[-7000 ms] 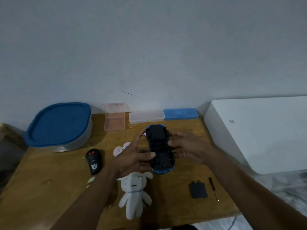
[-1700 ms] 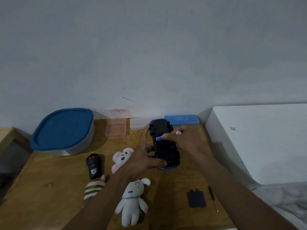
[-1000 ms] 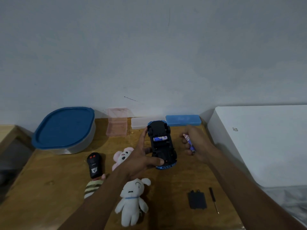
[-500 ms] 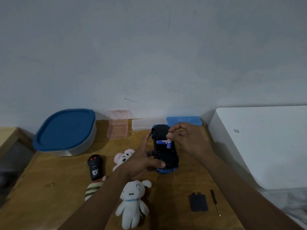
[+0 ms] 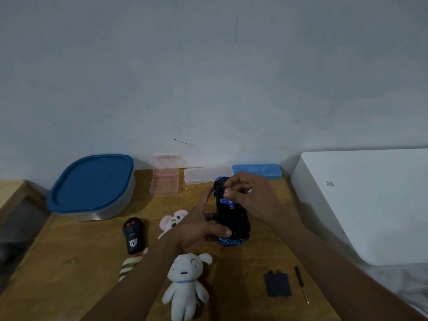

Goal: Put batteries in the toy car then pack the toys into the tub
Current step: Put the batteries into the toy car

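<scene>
The left hand (image 5: pixel 196 230) grips the upturned toy car (image 5: pixel 231 218) above the counter (image 5: pixel 69 274), while the right hand (image 5: pixel 252 198) pinches a battery (image 5: pixel 230 203) at its underside.

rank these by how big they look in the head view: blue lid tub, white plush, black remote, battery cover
1. blue-lidded tub
2. white plush
3. black remote and battery cover look about alike, so unranked

White box (image 5: pixel 370 200) at wooden table's (image 5: pixel 69 274) right edge.
</scene>
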The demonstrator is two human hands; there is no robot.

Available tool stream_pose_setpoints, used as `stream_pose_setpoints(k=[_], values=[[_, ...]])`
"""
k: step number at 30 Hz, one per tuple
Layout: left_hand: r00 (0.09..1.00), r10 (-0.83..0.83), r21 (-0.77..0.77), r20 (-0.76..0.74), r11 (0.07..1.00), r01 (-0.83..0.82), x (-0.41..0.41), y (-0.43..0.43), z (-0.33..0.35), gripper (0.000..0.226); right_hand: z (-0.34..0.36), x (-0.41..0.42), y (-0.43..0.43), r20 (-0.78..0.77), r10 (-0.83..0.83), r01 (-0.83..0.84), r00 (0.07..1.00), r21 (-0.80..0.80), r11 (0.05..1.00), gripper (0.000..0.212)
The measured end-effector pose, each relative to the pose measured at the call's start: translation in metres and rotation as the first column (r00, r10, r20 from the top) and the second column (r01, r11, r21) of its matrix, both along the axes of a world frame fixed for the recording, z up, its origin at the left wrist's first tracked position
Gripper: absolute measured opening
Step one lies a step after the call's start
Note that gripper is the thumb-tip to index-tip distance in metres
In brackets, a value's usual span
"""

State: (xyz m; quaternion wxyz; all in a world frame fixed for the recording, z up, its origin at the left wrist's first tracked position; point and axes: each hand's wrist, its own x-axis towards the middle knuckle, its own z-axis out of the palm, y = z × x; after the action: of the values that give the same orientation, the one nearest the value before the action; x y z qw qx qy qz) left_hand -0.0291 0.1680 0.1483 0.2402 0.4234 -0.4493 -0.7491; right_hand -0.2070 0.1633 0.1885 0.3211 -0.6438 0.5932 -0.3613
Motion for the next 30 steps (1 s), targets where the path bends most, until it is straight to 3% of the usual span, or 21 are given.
stream_pose_setpoints(k=[6, 12, 17, 24, 28, 30], values=[[1.0, -0.015, -0.014, 0.023, 1.0, 0.015, -0.0023, -0.0011, 0.0021, 0.115, -0.0061, -0.0017, 0.0024, -0.366, 0.148, -0.189, 0.919, -0.078, 0.979, 0.018], [1.0, 0.008, -0.025, 0.021, 1.0, -0.007, -0.0024, -0.0004, -0.0002, 0.115, -0.0081, -0.0055, 0.0037, -0.555, 0.246, -0.339, 0.795, -0.07, 0.938, 0.025], [0.998, 0.019, -0.057, 0.056, 0.998, -0.016, -0.0023, 0.0008, -0.0009, 0.117, -0.0054, -0.0023, 0.0053, -0.52, 0.185, -0.255, 0.834, -0.065, 0.965, 0.016], [0.998, 0.06, -0.048, 0.032, 0.997, -0.058, -0.0042, 0.0003, -0.0046, 0.119, -0.0012, 0.0018, 0.0034, -0.553, 0.202, -0.259, 0.808, -0.026, 0.966, 0.02], [0.997, 0.075, -0.025, -0.016, 0.997, -0.075, -0.0045, -0.001, -0.0044, 0.117, -0.0022, 0.0014, 0.0014, -0.423, 0.141, -0.162, 0.895, -0.014, 0.987, 0.018], [0.996, 0.082, -0.032, -0.026, 0.996, -0.082, -0.0032, -0.0031, -0.0044, 0.118, -0.0002, -0.0007, 0.0032, -0.235, 0.098, -0.086, 0.967, 0.059, 0.995, 0.018]])
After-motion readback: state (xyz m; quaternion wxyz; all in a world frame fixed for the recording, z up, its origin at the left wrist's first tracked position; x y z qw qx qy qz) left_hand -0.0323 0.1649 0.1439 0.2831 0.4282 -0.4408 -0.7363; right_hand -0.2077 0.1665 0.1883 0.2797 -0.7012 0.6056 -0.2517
